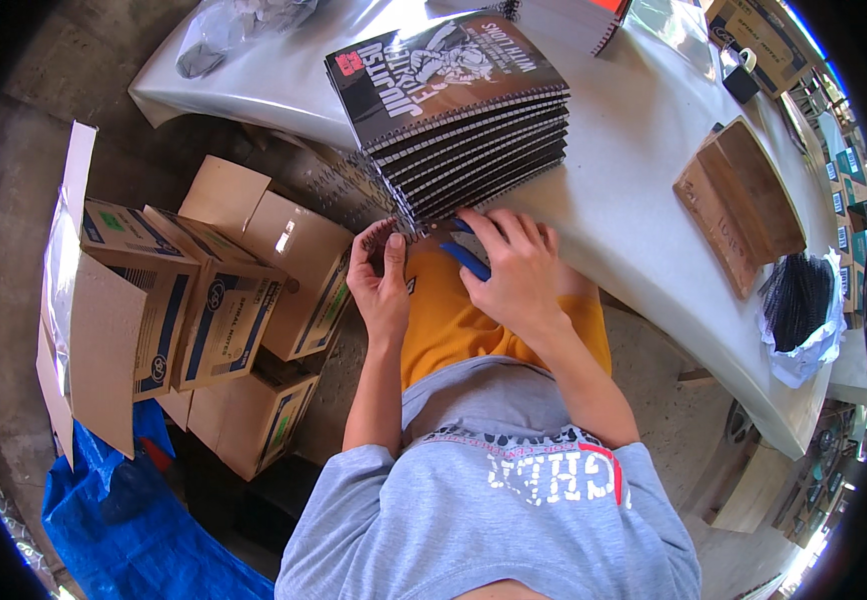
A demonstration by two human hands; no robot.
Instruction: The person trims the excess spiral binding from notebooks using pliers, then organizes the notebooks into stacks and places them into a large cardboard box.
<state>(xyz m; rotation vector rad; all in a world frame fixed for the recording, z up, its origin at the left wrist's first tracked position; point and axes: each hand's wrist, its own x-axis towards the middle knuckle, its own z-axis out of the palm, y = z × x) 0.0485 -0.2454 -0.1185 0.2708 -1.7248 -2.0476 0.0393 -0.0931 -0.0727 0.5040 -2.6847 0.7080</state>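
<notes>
A tall stack of spiral-bound books with dark illustrated covers lies near the table's front edge. My right hand is closed around blue-handled pliers; their metal jaws point left, at the stack's near corner. My left hand is closed at that corner, its thumb and fingers pinching the end of a dark spiral coil. Fingers and coils partly hide the spot where the jaws meet the wire. Both hands are close together, just above my lap.
Opened cardboard cartons stand on the left above a blue tarp. On the white-covered table are a brown open box, a bundle of black coils in plastic and crumpled clear plastic. Another carton stands far right.
</notes>
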